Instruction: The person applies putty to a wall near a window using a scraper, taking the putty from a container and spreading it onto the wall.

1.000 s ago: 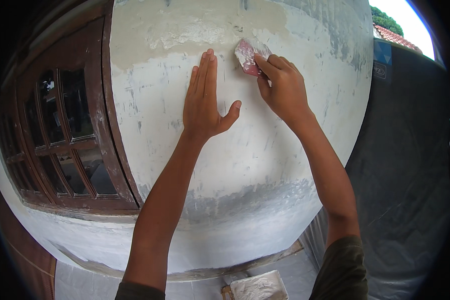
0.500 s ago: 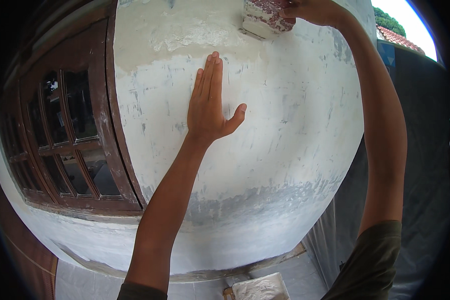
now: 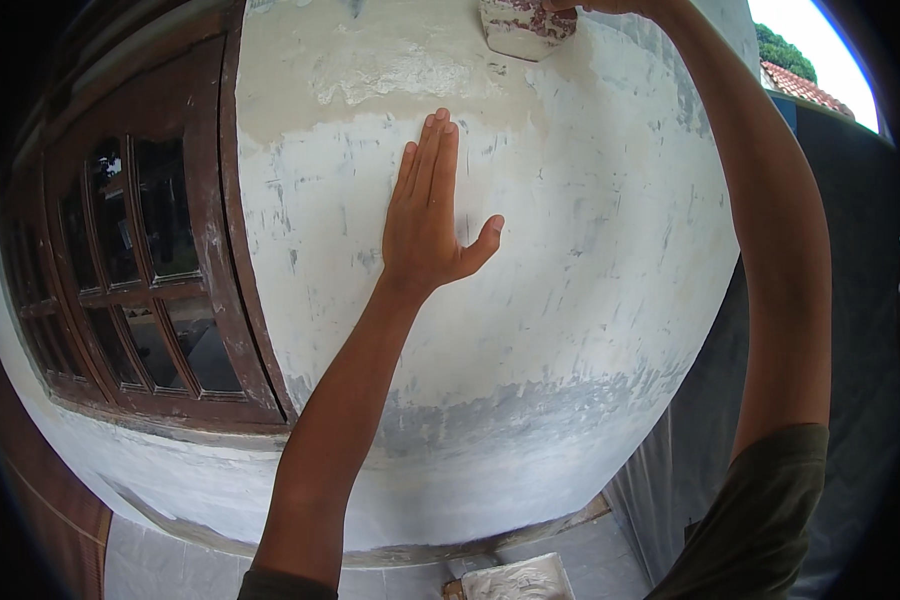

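Reaching up to the top of the frame, the right hand (image 3: 615, 6) grips the right-hand corner of a flat, dark-red scraper plate smeared with white filler (image 3: 526, 32). The upper edge of the frame cuts off most of this hand, so only part of its bent fingers can be seen at the plate. The plate sits at the top centre, its broad lower edge toward a rough, white and grey plastered wall (image 3: 590, 250); whether that edge touches the surface cannot be told.

Left of the centre, the left hand (image 3: 425, 225) is held flat before the wall with its back to the camera, fingers straight and together, thumb stretched out to the right, with nothing seen in its grasp. It appears to rest on the plaster, just below a glossy, damp-looking beige patch (image 3: 395, 75) in the upper part of the frame.

A dark brown wooden window with small glass panes (image 3: 142, 292) fills the left side. At the bottom centre, a white rectangular tray of pale paste (image 3: 520, 580) lies on a light grey floor (image 3: 190, 565). A black sheet (image 3: 870, 300) covers the right side.
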Motion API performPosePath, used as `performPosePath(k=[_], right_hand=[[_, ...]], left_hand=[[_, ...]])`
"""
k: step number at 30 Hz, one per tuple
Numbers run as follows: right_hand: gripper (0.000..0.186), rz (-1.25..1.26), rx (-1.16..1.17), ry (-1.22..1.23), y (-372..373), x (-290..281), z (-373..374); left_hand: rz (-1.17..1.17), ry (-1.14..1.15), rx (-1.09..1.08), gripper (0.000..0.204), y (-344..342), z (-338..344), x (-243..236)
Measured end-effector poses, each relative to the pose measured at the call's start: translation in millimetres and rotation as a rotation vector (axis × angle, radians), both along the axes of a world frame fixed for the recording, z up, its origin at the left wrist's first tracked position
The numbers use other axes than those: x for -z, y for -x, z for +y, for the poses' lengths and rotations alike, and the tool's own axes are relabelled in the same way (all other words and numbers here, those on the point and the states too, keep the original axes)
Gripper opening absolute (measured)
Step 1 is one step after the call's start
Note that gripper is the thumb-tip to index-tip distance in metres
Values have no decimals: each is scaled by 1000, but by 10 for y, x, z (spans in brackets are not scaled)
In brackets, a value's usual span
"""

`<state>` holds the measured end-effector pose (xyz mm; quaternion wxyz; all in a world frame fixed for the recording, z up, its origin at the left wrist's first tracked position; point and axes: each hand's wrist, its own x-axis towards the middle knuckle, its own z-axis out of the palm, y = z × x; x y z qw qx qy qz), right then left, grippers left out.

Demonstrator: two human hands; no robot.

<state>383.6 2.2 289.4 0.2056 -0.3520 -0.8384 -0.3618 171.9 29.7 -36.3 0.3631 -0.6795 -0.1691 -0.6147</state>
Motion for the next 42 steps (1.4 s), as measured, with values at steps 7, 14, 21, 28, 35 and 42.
performPosePath(k=[7,14,21,28,35,42], right_hand=[[28,21,0,-22,25,-121,-23],[23,49,34,-78,41,-241,-11],[26,88,44,-56,-1,-300,27],[30,237,22,-49,21,-268,20],[23,394,-311,-109,-215,-50,-114],[17,349,-773,-643,0,908,11]], left_hand=[[-6,16,1,93,2,-19,-2],[-2,-4,-6,93,-5,-7,-2],[-5,3,-5,92,-14,-10,-2],[-15,7,-10,92,-9,-9,0],[-7,-6,-6,92,-19,3,1],[-17,17,-15,93,41,-13,21]])
